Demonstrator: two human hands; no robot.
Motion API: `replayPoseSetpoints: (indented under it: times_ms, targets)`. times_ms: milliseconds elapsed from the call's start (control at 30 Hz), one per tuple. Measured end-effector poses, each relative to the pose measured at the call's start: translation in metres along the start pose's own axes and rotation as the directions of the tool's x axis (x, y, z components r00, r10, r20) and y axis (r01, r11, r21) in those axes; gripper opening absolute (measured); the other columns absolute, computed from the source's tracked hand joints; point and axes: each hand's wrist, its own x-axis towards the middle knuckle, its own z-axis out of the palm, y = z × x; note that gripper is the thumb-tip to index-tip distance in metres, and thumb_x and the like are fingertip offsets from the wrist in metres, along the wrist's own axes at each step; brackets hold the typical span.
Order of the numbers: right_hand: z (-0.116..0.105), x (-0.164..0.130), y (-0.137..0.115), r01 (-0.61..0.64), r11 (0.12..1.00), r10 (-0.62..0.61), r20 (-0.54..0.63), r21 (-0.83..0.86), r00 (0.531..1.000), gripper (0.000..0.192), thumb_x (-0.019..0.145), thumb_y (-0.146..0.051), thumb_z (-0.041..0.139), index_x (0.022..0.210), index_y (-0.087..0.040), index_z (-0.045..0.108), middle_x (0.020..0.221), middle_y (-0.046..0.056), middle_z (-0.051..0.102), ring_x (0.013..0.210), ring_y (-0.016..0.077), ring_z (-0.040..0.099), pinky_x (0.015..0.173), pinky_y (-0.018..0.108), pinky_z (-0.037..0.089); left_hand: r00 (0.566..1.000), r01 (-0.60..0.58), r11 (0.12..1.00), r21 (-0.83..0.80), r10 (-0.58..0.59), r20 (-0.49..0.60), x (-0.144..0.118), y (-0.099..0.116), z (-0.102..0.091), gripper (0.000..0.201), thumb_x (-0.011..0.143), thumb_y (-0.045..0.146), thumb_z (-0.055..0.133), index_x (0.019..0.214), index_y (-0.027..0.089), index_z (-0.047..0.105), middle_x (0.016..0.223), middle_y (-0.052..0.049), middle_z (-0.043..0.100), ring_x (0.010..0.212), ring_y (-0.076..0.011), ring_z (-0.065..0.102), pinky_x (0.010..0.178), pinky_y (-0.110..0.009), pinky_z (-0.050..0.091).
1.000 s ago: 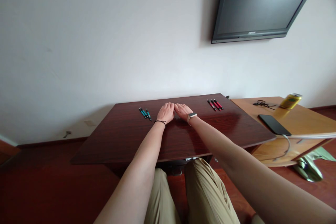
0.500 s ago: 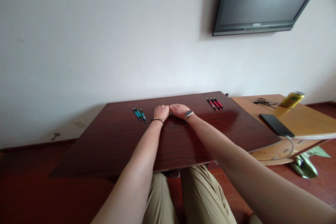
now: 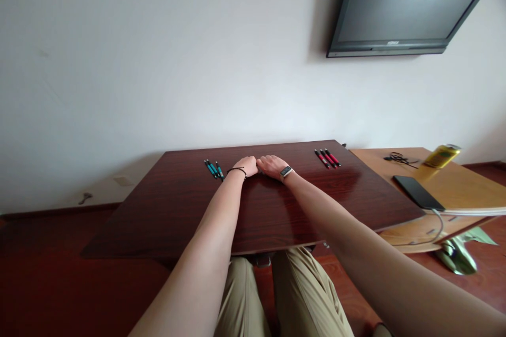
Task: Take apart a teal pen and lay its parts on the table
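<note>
On the dark table (image 3: 177,210) your left hand (image 3: 246,165) and right hand (image 3: 272,166) lie flat, fingers together, holding nothing, with light, stiff, slick teal pens (image 3: 213,169) just left — pinch mid-barrel — and red pens (image 3: 327,158) farther right.

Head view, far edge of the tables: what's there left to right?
Teal pens → left hand → right hand → red pens → tangled black cable → black phone → yellow can.

Head-worn view, down over table (image 3: 177,221)
</note>
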Motion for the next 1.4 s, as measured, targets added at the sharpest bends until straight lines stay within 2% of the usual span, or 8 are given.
replayPoseSetpoints:
  times_ms: [167, 300, 433, 567, 667, 867, 1167, 1400]
  targets:
    - [-0.002, -0.001, 0.0, 0.002, 0.999, -0.002, 0.006, 0.034, 1.0, 0.034, 0.112, -0.016, 0.03, 0.123, -0.013, 0.062, 0.116, 0.017, 0.068, 0.099, 0.0247, 0.062, 0.084, 0.033, 0.043, 0.999, -0.033, 0.999, -0.03, 0.033, 0.005, -0.001, -0.004, -0.002, 0.026, 0.084, 0.033, 0.07, 0.098, 0.014, 0.081, 0.098, -0.02, 0.081, 0.088, -0.0286, 0.078, 0.077, -0.031, 0.055]
    - [-0.002, -0.006, 0.006, -0.023, 0.997, 0.021, 0.016, 0.073, 1.0, 0.025, 0.112, -0.02, 0.04, 0.124, -0.018, 0.061, 0.119, 0.011, 0.069, 0.101, 0.0222, 0.065, 0.08, 0.03, 0.043, 0.988, -0.062, 0.997, -0.047, 0.054, -0.144, -0.017, -0.009, 0.009, 0.027, 0.094, 0.04, 0.06, 0.096, 0.02, 0.078, 0.1, -0.016, 0.08, 0.096, -0.0284, 0.076, 0.08, -0.032, 0.052]
    - [-0.002, -0.014, 0.013, -0.13, 0.986, 0.13, 0.002, 0.104, 0.991, 0.026, 0.114, -0.029, 0.038, 0.123, -0.019, 0.06, 0.115, 0.011, 0.071, 0.097, 0.0224, 0.067, 0.072, 0.029, 0.041, 0.962, -0.069, 0.994, -0.087, 0.043, -0.27, -0.028, -0.021, 0.017, 0.031, 0.102, 0.041, 0.05, 0.09, 0.022, 0.07, 0.085, -0.007, 0.075, 0.08, -0.0214, 0.07, 0.072, -0.028, 0.045]
    - [-0.003, -0.019, 0.013, -0.191, 0.97, 0.194, -0.005, 0.148, 0.981, 0.029, 0.115, -0.035, 0.036, 0.122, -0.022, 0.061, 0.112, 0.01, 0.074, 0.094, 0.0218, 0.069, 0.068, 0.029, 0.039, 0.927, -0.21, 0.918, -0.335, 0.079, -0.367, -0.029, -0.031, 0.021, 0.025, 0.096, 0.047, 0.063, 0.096, 0.022, 0.061, 0.071, 0.004, 0.062, 0.065, -0.0149, 0.056, 0.064, -0.024, 0.036]
    - [-0.003, -0.019, 0.012, -0.224, 0.953, 0.228, 0.004, 0.205, 0.974, 0.026, 0.114, -0.037, 0.04, 0.12, -0.025, 0.063, 0.111, 0.007, 0.076, 0.093, 0.0215, 0.071, 0.067, 0.028, 0.038, 0.92, -0.321, 0.84, -0.438, 0.166, -0.356, -0.032, -0.029, 0.023, 0.025, 0.096, 0.046, 0.064, 0.105, 0.023, 0.059, 0.067, 0.008, 0.056, 0.061, -0.014, 0.052, 0.064, -0.023, 0.035]
    - [-0.004, -0.019, 0.01, -0.253, 0.925, 0.257, 0.024, 0.282, 0.966, 0.026, 0.112, -0.041, 0.045, 0.123, -0.029, 0.064, 0.114, 0.004, 0.079, 0.093, 0.0224, 0.074, 0.068, 0.028, 0.04, 0.919, -0.315, 0.836, -0.45, 0.15, -0.364, -0.049, -0.018, 0.016, 0.03, 0.104, 0.049, 0.051, 0.093, 0.024, 0.063, 0.075, 0.001, 0.062, 0.07, -0.0174, 0.058, 0.068, -0.026, 0.036]
    - [-0.009, -0.012, -0.007, -0.237, 0.897, 0.254, 0.004, 0.374, 0.967, 0.027, 0.111, -0.039, 0.044, 0.127, -0.031, 0.065, 0.114, 0.004, 0.08, 0.094, 0.0221, 0.075, 0.07, 0.027, 0.042, 0.948, -0.246, 0.563, -0.789, -0.029, -0.317, -0.045, -0.03, 0.02, 0.052, 0.1, 0.063, 0.05, 0.068, 0.021, 0.045, 0.063, 0.003, 0.043, 0.059, -0.0134, 0.039, 0.056, -0.026, 0.031]
    - [-0.005, -0.01, -0.007, -0.291, 0.866, 0.317, 0.003, 0.407, 0.948, 0.027, 0.109, -0.037, 0.047, 0.13, -0.032, 0.063, 0.118, 0.003, 0.079, 0.094, 0.0224, 0.075, 0.069, 0.028, 0.043, 0.965, -0.176, 0.497, -0.85, -0.085, -0.25, -0.034, -0.026, 0.024, 0.065, 0.099, 0.073, 0.045, 0.059, 0.022, 0.035, 0.056, 0.004, 0.033, 0.052, -0.0117, 0.03, 0.053, -0.029, 0.024]
